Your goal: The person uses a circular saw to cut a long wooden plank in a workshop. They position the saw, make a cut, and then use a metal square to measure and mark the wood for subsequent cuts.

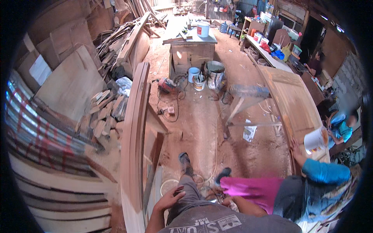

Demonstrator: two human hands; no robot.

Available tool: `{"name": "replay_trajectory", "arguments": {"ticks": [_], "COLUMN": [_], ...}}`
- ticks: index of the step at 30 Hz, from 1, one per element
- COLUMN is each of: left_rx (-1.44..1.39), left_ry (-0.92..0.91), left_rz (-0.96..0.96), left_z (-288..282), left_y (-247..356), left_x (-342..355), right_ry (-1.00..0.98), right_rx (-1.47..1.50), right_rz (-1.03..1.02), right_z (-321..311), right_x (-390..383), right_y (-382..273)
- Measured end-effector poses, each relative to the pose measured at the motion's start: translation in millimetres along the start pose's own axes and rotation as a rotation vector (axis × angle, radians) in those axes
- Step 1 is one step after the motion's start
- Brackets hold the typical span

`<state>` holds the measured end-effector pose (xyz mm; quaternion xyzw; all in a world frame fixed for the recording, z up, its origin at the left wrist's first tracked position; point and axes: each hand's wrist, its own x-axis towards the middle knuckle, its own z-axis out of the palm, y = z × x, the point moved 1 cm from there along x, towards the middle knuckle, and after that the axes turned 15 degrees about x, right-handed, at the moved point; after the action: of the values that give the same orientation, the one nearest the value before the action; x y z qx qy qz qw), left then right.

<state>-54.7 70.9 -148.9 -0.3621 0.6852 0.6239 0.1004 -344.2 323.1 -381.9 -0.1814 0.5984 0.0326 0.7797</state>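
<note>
My left hand (171, 198) rests by my grey-trousered left thigh (189, 194), fingers stretched out and holding nothing. Left of it stand long, smooth wooden boards (134, 143) on edge, apart from the hand. My right hand (228, 200) is low in front of my body, close to a small, dark, cluttered patch on the ground. Its fingers are too small and partly hidden to make out, so I cannot tell what it holds. A bright pink cloth (248, 189), smeared by motion, lies just beyond my right forearm.
At right, a co-worker in a blue sleeve (324, 171) touches a large wooden panel (291, 105) bearing a white bucket (315, 140). Ahead are a sawhorse (246, 93), a red power tool (167, 85) with cords, several buckets and a workbench (192, 56). Scrap wood (105, 116) lies left.
</note>
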Motion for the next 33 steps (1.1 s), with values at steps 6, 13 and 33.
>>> {"name": "replay_trajectory", "arguments": {"ticks": [6, 13, 33], "left_rx": [0.187, 0.092, 0.027], "left_ry": [-0.079, 0.001, 0.243], "left_rz": [-0.074, 0.127, -0.215], "left_z": [-116.3, -247.3, -431.4], "left_y": [61.2, 161.0, 280.7], "left_x": [148.9, 255.1, 512.6], "right_ry": [0.051, 0.097, 0.082], "right_rx": [0.071, 0.043, -0.168], "right_rz": [0.021, -0.018, 0.051], "right_z": [-139.6, -289.9, -670.5], "right_x": [-22.0, -60.4, -121.4], "right_y": [-103.3, -245.8, -550.9]}}
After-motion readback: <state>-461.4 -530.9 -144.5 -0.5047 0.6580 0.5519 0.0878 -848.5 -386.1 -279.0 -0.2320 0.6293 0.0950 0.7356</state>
